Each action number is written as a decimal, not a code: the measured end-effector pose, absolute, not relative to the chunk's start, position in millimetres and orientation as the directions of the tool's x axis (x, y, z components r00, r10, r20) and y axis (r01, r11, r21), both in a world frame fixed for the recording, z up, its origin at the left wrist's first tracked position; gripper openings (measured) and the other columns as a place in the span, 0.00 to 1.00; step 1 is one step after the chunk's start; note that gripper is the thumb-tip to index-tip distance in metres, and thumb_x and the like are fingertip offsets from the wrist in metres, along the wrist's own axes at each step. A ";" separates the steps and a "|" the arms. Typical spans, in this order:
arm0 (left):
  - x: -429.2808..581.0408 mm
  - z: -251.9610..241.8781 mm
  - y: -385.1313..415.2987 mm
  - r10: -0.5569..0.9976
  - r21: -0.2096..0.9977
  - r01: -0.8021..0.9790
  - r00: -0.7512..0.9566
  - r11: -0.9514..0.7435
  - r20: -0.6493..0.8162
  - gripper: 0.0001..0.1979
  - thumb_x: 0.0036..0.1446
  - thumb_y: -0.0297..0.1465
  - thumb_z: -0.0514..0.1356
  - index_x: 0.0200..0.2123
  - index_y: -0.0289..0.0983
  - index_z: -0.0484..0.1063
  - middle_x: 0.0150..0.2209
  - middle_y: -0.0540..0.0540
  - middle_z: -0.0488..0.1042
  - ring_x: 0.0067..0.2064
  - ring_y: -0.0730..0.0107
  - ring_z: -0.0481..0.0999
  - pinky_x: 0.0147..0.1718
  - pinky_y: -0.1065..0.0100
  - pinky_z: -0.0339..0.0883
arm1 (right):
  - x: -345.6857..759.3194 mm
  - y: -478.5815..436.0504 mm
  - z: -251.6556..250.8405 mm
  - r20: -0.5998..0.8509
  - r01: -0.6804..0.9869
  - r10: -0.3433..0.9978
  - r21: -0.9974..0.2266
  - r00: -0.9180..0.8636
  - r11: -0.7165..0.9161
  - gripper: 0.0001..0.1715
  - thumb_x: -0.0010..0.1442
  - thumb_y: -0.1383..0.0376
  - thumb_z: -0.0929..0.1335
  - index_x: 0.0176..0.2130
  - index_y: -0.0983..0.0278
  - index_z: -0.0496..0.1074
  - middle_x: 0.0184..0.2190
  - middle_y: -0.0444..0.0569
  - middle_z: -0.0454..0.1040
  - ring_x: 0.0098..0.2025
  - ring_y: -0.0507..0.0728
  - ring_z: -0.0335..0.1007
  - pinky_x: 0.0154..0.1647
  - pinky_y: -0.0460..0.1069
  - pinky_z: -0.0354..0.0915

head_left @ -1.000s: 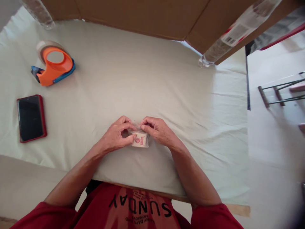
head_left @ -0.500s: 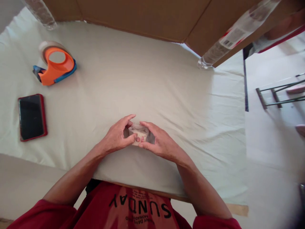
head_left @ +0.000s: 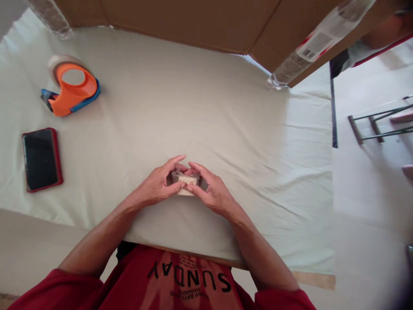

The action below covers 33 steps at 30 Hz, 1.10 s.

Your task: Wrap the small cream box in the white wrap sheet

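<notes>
Low over the near part of the table, both hands hold one small pale block with red marks and greyish, see-through plastic about it. My left hand grips its left side, fingers curled behind and thumb pressed on the near face. From the right, my right hand holds it the same way, its thumb close to the left thumb. The fingers hide much of the block, so its exact kind cannot be made out.
An orange and blue tape dispenser and a phone in a red case lie to the left. A cardboard panel stands at the back, with plastic bottles beside it. A person is at far right, near a metal stool frame.
My right hand has shifted slightly left, its thumb now nearer the left thumb. The block appears tilted differently, with less of its red marking showing.
</notes>
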<state>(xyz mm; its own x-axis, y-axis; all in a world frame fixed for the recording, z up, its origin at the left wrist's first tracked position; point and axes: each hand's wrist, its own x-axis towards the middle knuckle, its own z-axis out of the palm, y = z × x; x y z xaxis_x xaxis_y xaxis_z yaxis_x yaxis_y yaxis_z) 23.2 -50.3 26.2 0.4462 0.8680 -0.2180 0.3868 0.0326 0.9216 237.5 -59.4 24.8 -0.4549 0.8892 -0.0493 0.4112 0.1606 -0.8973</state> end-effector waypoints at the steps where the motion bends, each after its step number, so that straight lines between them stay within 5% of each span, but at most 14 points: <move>1: 23.3 26.6 -50.1 0.867 0.923 0.382 0.446 0.042 -0.224 0.35 0.59 0.34 0.60 0.68 0.39 0.54 0.55 0.39 0.75 0.52 0.63 0.75 0.40 0.69 0.70 | 237.3 -59.9 23.8 -0.042 0.410 0.892 -0.897 -0.450 0.165 0.31 0.65 0.61 0.69 0.65 0.60 0.62 0.55 0.55 0.76 0.57 0.60 0.72 0.58 0.57 0.67; 8: 24.0 26.6 -50.0 0.875 0.927 0.370 0.426 0.062 -0.229 0.31 0.60 0.34 0.60 0.65 0.39 0.59 0.53 0.40 0.76 0.44 0.67 0.77 0.38 0.69 0.69 | 232.9 -61.8 19.0 -0.022 0.410 0.914 -0.898 -0.404 0.160 0.28 0.65 0.62 0.68 0.62 0.59 0.65 0.53 0.53 0.77 0.55 0.59 0.74 0.57 0.56 0.68; 17: 24.5 28.3 -49.7 0.900 0.909 0.415 0.387 0.025 -0.201 0.27 0.58 0.34 0.60 0.61 0.36 0.65 0.49 0.41 0.77 0.46 0.65 0.76 0.47 0.65 0.69 | 227.1 -61.8 21.7 0.055 0.402 0.921 -0.888 -0.386 0.222 0.12 0.66 0.63 0.67 0.48 0.59 0.74 0.48 0.51 0.79 0.50 0.57 0.75 0.53 0.54 0.69; 33: 23.0 27.5 -47.2 0.899 0.911 0.411 0.411 -0.034 -0.152 0.19 0.59 0.32 0.61 0.54 0.37 0.71 0.45 0.44 0.76 0.45 0.67 0.76 0.47 0.66 0.70 | 227.2 -60.4 10.9 0.302 0.352 0.859 -0.817 -0.413 0.456 0.10 0.66 0.65 0.68 0.44 0.58 0.79 0.45 0.52 0.81 0.48 0.57 0.78 0.51 0.56 0.74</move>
